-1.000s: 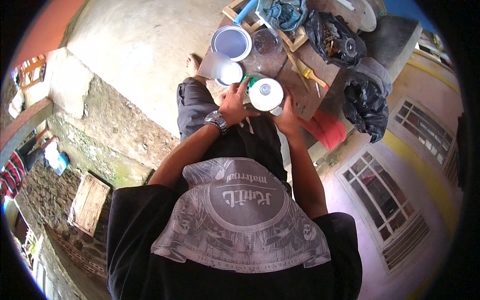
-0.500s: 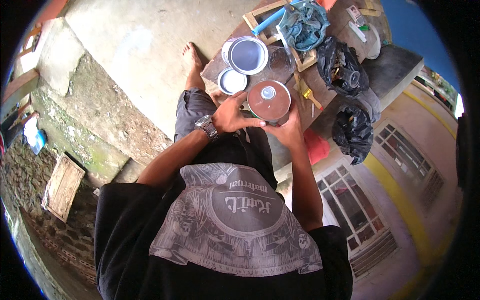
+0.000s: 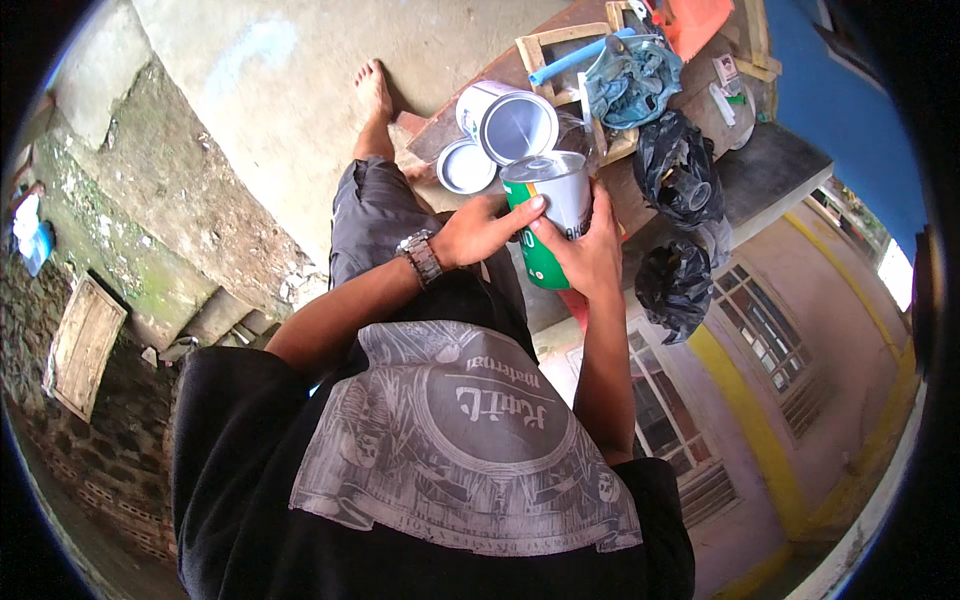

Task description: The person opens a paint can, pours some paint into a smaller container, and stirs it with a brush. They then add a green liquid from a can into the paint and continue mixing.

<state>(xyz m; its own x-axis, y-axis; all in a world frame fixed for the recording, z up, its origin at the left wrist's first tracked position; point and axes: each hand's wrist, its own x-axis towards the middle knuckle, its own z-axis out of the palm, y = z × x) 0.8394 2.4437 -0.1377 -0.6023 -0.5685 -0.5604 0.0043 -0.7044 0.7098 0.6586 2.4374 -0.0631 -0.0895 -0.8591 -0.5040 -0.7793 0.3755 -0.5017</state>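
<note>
Both hands are clamping a green-and-silver tin (image 3: 552, 222), left hand (image 3: 482, 230) and right hand (image 3: 585, 252) gripping opposite sides, above an open empty tin (image 3: 510, 122) and a loose lid (image 3: 467, 166).

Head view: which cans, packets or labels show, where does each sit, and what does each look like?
Labelled can: held in both hands, tilted, cylinder, green, white and orange label.
Empty can: on the bench, lying sideways, silver.
Lid: beside it, round, silver.
Small packet: far bench end, flat, pale.
</note>
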